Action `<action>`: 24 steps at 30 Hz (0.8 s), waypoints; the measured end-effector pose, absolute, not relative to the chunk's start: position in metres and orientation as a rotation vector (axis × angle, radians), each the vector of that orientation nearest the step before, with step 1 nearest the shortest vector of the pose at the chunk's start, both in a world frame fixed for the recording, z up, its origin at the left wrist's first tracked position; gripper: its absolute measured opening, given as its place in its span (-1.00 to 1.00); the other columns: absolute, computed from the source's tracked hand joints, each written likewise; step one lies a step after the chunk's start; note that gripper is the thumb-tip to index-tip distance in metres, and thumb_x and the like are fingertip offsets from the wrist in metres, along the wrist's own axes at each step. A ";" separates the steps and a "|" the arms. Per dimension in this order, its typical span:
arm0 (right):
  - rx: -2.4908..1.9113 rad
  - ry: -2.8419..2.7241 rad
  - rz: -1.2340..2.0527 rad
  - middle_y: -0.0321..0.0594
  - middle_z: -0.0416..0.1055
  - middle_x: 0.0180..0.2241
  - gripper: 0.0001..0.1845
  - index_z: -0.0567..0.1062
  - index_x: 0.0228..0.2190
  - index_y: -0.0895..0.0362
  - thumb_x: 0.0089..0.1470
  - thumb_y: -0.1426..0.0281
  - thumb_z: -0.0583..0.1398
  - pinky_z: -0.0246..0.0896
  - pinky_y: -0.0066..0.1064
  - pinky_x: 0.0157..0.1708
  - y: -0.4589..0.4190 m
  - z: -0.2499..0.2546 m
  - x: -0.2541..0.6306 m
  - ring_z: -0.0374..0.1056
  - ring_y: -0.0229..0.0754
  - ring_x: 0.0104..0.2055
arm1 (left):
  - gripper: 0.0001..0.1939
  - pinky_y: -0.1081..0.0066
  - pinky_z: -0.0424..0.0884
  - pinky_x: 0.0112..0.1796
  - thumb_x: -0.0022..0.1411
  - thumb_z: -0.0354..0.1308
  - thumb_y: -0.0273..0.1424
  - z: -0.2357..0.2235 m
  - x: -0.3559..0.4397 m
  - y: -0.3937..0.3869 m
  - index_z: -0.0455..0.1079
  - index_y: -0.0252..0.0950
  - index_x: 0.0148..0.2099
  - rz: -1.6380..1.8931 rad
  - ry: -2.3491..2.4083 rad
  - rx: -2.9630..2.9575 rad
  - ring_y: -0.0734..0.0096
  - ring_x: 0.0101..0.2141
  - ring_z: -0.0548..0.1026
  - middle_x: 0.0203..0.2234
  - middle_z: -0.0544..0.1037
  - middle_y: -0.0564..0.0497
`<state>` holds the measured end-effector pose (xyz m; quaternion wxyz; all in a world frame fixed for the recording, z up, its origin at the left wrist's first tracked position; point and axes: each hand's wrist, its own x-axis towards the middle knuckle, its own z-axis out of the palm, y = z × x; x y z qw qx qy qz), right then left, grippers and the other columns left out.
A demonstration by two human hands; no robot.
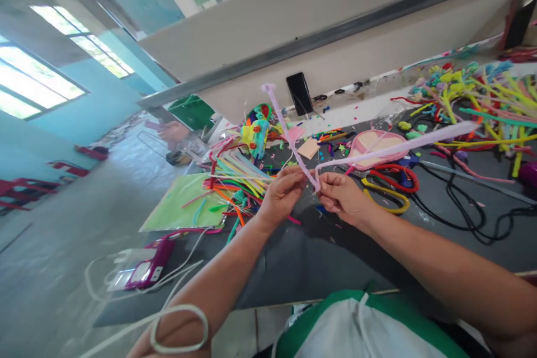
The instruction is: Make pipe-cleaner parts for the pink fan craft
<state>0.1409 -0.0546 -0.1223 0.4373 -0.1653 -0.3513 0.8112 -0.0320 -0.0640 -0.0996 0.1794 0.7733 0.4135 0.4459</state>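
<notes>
My left hand (283,193) and my right hand (344,197) meet over the dark table (335,257), both pinched on pale lilac pipe cleaners (293,145) where they cross. One lilac stem rises up and left to a small curled tip; another runs far to the right toward a heap of coloured pipe cleaners (482,100). Just left of my left hand lies a second bundle of coloured pipe cleaners (235,176).
A green sheet (180,204), a pink phone with white cables (146,271), a pink oval piece (373,145), red and yellow loops (392,184), black cable (470,207) and a black phone (299,93) leaning on the back board lie around.
</notes>
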 end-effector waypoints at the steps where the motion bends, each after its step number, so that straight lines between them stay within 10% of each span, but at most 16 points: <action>1: -0.398 -0.881 2.040 -0.46 0.19 -0.68 -0.68 0.33 -0.55 0.17 -0.20 0.28 0.35 -0.31 -0.61 -0.79 -0.056 -0.122 0.140 -0.05 -0.50 -0.75 | -0.74 0.25 0.36 -0.07 0.16 0.09 -0.45 -0.098 -0.031 -0.062 0.48 -0.21 -0.09 1.230 1.126 2.175 0.28 -0.08 0.43 -0.16 0.50 -0.12; 16: -0.488 -0.808 1.986 -0.47 0.18 -0.76 -0.67 0.32 -0.58 0.16 -0.24 0.28 0.35 -0.29 -0.59 -0.78 -0.050 -0.126 0.140 -0.03 -0.47 -0.77 | -0.89 0.18 0.21 -0.04 0.20 0.03 -0.43 -0.114 -0.009 -0.080 0.38 -0.27 -0.25 1.131 1.528 2.587 0.22 -0.11 0.34 -0.22 0.43 -0.11; 24: -0.646 -0.881 1.799 -0.49 0.16 -0.81 -0.73 0.31 -0.55 0.14 -0.14 0.26 0.27 -0.25 -0.59 -0.75 -0.056 -0.125 0.138 -0.06 -0.45 -0.77 | -0.83 0.54 0.11 -0.56 0.22 0.06 -0.29 -0.116 0.023 -0.099 0.30 -0.28 -0.35 1.243 1.338 1.414 0.61 -0.62 0.16 -0.56 0.35 0.12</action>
